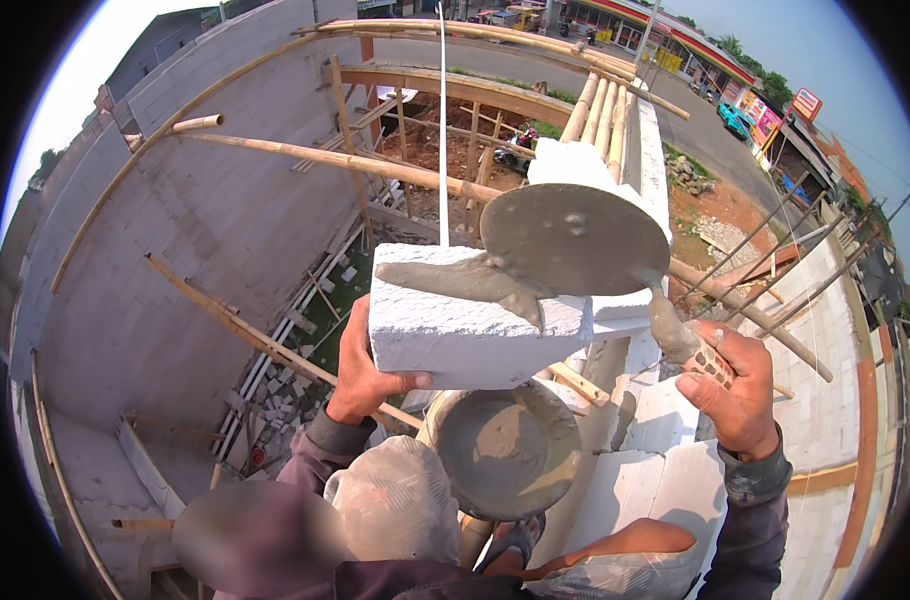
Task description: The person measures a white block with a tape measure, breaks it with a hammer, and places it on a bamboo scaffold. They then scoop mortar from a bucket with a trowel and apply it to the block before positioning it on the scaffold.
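Observation:
My left hand (357,370) grips the left end of a white lightweight concrete block (465,345), thumb on its near face and fingers behind. A strip of wet grey mortar (445,278) lies along the block's top and hangs over the near edge. My right hand (732,388) is closed round the handle of a trowel (575,240). Its broad oval blade, smeared with mortar, tilts over the right part of the block, and mortar also coats the neck. Below the block stands a bucket (575,455) holding grey mortar, close to my knees and sandalled foot.
White block courses (665,490) run along the wall at my right, with more white blocks (575,165) beyond the trowel. Bamboo poles (325,155) cross the drop at left, above rubble (275,410). A thin white vertical line (443,120) passes behind the held block.

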A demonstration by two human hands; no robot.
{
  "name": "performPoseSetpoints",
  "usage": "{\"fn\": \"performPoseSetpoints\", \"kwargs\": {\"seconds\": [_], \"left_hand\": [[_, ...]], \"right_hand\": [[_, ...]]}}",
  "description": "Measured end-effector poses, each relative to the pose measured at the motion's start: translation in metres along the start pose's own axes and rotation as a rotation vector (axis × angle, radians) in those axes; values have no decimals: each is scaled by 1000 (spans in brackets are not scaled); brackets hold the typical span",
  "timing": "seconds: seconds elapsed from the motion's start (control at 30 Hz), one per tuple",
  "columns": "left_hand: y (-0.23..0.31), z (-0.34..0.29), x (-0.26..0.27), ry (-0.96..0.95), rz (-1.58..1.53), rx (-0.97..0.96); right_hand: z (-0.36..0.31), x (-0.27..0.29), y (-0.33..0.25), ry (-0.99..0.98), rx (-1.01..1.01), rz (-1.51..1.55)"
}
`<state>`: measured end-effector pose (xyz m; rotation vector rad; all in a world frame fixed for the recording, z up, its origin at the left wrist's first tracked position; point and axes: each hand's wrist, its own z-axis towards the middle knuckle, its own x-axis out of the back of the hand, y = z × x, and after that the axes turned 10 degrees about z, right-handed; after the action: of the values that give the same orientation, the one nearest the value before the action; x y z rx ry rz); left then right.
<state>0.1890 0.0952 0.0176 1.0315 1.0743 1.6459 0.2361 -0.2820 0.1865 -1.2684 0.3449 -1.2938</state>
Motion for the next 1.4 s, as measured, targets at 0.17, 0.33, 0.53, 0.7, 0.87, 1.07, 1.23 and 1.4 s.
{"fn": "performPoseSetpoints", "kwargs": {"seconds": [0.17,0.33,0.53,0.7,0.87,1.07,1.23,1.4], "left_hand": [[-4,-4,8,23,-91,14],[-5,-7,16,99,-125,5],[-5,-4,35,222,-68,-2],[10,7,33,141,15,-20],[50,36,15,23,298,-207],[111,89,-49,-172,780,-668],[140,128,-120,-288,906,-1117],[149,153,-184,-534,937,-1133]], "right_hand": [[-6,1,12,50,-32,88],[-17,25,14,49,-353,420],[-40,50,50,-255,-700,399],[-71,-57,125,-569,-960,347],[-45,-66,91,-642,-460,-342],[19,-2,-46,-18,315,-563],[50,-15,-34,-177,52,-905],[34,14,14,20,-15,-941]]}}
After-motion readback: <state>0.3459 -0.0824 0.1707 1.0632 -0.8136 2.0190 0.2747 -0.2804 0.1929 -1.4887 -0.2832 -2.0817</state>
